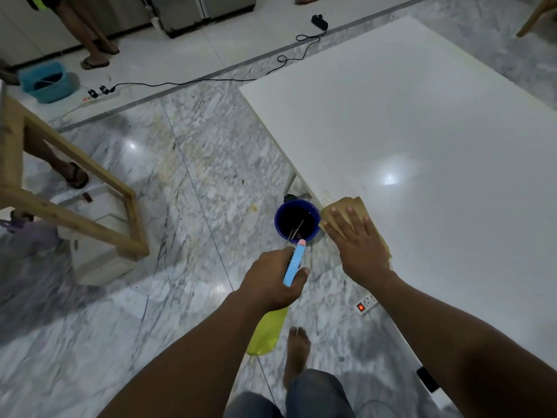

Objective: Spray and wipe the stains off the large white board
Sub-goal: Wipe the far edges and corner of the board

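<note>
The large white board [422, 122] lies flat, filling the right half of the view. Faint yellowish stains mark its left edge, just beyond a tan cloth [346, 205]. My right hand [358, 245] presses flat on that cloth at the board's near left edge, fingers spread. My left hand [271, 282] grips a spray bottle [294, 263] with a blue trigger head, pink nozzle and yellow-green body, held over the floor left of the board, nozzle pointing away from me.
A dark blue bucket [297, 220] stands on the marble floor against the board's edge. A wooden frame [90, 206] is at the left. A power strip [366, 304], cables, a teal bin [45, 82] and other people's feet are around.
</note>
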`<state>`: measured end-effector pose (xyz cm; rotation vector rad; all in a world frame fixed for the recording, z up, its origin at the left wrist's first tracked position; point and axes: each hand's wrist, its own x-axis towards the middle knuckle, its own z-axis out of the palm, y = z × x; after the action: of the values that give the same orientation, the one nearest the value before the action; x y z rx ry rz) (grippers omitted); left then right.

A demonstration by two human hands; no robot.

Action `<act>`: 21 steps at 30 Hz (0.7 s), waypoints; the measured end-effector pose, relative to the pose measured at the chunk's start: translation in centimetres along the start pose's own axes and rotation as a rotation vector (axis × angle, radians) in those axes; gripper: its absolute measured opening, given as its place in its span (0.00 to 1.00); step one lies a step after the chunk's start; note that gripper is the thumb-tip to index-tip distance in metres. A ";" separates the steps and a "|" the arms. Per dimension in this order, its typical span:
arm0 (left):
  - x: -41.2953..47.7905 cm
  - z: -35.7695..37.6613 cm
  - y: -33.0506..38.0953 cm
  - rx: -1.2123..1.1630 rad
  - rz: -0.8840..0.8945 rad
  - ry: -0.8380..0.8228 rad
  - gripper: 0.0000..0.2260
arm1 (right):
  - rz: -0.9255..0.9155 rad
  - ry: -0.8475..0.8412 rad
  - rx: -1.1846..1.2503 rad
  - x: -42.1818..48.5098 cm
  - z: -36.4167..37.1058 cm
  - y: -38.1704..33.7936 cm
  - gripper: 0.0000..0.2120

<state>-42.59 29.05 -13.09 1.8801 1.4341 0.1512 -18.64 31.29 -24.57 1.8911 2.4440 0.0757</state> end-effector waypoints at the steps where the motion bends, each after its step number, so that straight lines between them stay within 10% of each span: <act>1: -0.7 0.6 0.2 0.017 0.008 -0.001 0.11 | 0.003 0.000 -0.002 -1.2 0.1 0.1 0.39; 21: -22.4 17.2 7.7 0.035 0.047 -0.047 0.12 | 0.025 0.015 -0.102 -33.0 0.7 4.1 0.40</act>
<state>-35.98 0.52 -12.99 1.9349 1.3696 0.1044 -6.41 0.39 -24.63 1.8848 2.3773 0.2112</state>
